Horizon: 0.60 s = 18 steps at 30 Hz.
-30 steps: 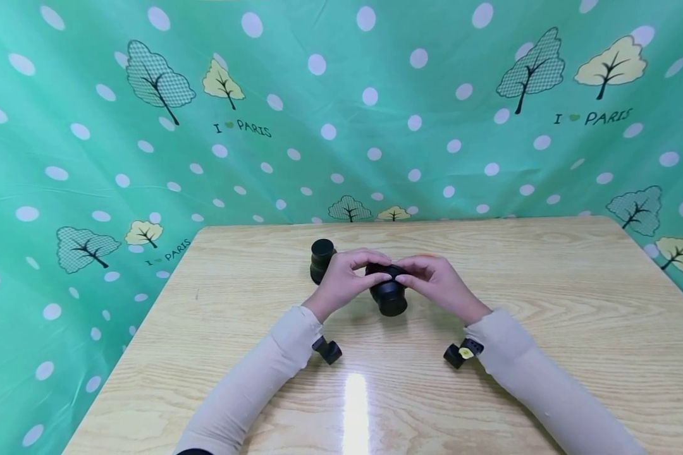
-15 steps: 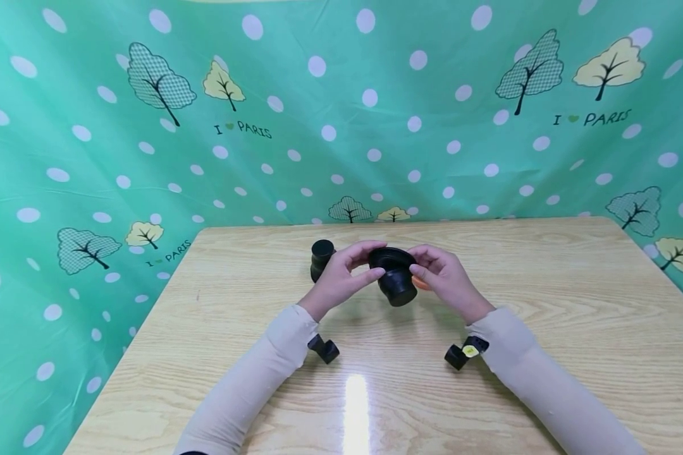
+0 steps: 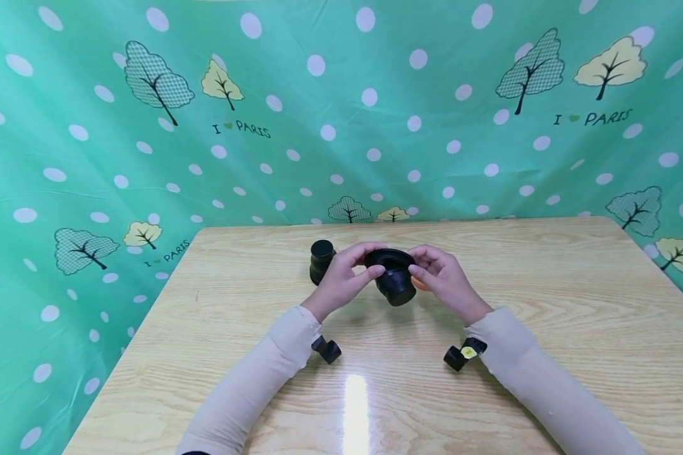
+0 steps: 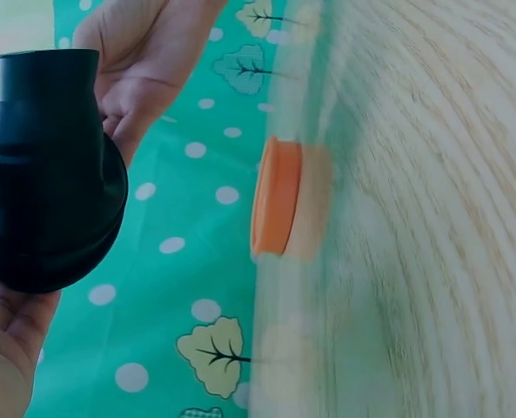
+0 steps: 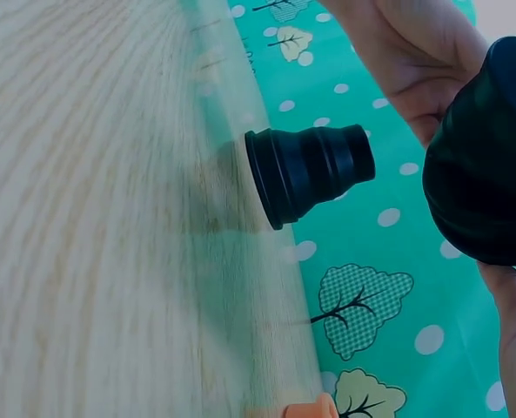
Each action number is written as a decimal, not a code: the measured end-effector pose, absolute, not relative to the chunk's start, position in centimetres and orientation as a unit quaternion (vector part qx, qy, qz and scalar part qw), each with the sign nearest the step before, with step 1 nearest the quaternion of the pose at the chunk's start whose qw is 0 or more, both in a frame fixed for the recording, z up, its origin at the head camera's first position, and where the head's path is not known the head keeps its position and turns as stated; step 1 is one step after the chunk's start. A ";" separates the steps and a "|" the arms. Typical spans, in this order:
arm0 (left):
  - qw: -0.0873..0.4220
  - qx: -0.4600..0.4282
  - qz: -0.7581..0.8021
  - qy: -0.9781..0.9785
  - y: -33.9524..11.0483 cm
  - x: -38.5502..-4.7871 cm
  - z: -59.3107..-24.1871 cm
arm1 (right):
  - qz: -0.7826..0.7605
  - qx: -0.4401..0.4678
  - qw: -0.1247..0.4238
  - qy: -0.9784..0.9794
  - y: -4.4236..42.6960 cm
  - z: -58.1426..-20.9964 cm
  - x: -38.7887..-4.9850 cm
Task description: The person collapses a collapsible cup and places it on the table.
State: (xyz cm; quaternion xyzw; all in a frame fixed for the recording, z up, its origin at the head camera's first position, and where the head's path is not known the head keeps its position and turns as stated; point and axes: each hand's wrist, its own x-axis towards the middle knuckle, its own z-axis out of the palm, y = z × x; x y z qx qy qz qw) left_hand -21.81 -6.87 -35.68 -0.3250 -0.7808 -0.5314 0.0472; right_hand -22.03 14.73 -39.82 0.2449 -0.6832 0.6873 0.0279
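A black collapsible cup [image 3: 397, 287] with stepped walls is held up above the table, tilted, its narrow closed end pointing down toward me and its wide rim up. My left hand [image 3: 344, 279] grips it on the left side of the rim, thumb in front and fingers behind. On the right side my right hand [image 3: 445, 281] pinches the rim in the same way. Both wrist views show the cup [image 4: 44, 174] large between the two hands, its walls partly bent.
Beyond my left hand a second black stepped cup [image 5: 305, 170] stands wide end down on the wooden table [image 3: 250, 354]. A low orange round piece [image 4: 279, 200] lies behind the held cup, mostly hidden by my right hand in the head view. A green dotted cloth [image 3: 375, 114] hangs at the back.
Compared with a second ago, the held cup has been raised slightly and tilted, so its wide rim shows more. My hands have parted a little. Hardly anything has moved in the last half second.
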 end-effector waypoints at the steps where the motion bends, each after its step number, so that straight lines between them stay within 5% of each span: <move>1: 0.053 -0.324 -0.528 -0.783 -6.8 -22.1 -36.1 | 0.687 0.245 0.029 -0.683 14.7 -39.9 -22.0; 8: 0.099 -0.318 -0.529 -0.780 -6.9 -23.9 -38.6 | 0.695 0.250 0.009 -0.674 14.5 -39.6 -21.9; 18: 0.051 -0.314 -0.546 -0.775 -7.2 -23.9 -38.7 | 0.652 0.226 -0.035 -0.723 14.6 -39.3 -21.8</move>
